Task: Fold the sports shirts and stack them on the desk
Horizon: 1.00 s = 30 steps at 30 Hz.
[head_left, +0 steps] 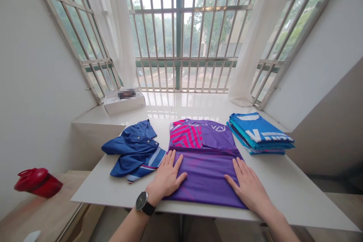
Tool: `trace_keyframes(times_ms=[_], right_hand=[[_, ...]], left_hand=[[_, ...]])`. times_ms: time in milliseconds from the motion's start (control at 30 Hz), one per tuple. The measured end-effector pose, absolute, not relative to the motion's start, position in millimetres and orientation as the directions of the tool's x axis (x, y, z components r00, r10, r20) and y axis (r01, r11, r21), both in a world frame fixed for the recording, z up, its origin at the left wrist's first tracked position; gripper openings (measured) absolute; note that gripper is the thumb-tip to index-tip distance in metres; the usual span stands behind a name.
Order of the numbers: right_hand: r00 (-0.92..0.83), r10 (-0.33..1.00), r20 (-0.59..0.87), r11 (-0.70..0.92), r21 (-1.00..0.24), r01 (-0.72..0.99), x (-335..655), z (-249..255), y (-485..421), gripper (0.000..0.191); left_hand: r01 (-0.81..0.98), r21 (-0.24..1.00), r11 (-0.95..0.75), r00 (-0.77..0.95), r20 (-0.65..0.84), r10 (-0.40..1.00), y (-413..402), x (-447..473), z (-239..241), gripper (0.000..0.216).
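A purple shirt (207,176) with a pink pattern and white lettering at its far end lies partly folded in front of me, its near part doubled over. My left hand (167,174) rests flat on its left edge, fingers spread. On the opposite edge lies my right hand (246,181), also flat with the thumb apart. Neither hand grips the cloth. Left of the purple shirt is a crumpled dark blue shirt (133,149) with buttons and a striped edge, close to my left fingertips. Folded shirts (261,132), blue and teal, form a stack at the right.
The white table (300,193) stands against a windowsill (187,102) with barred windows behind. An open white box (124,104) sits on the sill at the left, its contents blurred. A red container (38,182) is at the lower left. White curtains (248,60) hang at both sides.
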State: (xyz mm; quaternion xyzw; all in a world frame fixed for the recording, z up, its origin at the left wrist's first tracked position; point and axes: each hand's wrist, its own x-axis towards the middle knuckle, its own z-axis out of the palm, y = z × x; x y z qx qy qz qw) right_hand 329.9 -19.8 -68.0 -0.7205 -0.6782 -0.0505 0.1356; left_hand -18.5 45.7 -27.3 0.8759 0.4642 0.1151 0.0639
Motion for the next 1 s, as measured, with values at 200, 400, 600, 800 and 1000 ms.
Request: trace_keyframes(times_ms=[200, 400, 600, 800, 1000], right_hand=[[0.091, 0.961, 0.262, -0.06, -0.121, 0.991, 325, -70, -37, 0.081], [0.012, 0.944, 0.329, 0.044, -0.16, 0.986, 336, -70, -74, 0.075], [-0.151, 0.921, 0.358, 0.221, -0.163, 0.961, 357, -71, -131, 0.086], [-0.233, 0.816, 0.53, 0.246, 0.047, 0.968, 362, -99, -147, 0.084], [-0.33, 0.638, 0.696, 0.353, 0.117, 0.928, 367, -95, -143, 0.067]], left_hand=[[0.801, 0.242, -0.548, 0.532, 0.131, 0.836, 28, -21, -27, 0.07], [0.747, 0.291, -0.598, 0.576, 0.167, 0.801, 2, -29, -12, 0.062], [0.62, 0.309, -0.721, 0.737, 0.084, 0.67, -26, -67, -10, 0.08], [0.61, -0.03, -0.792, 0.766, 0.279, 0.58, -33, -90, -38, 0.075], [0.62, -0.214, -0.755, 0.732, 0.504, 0.459, -37, -87, -41, 0.051]])
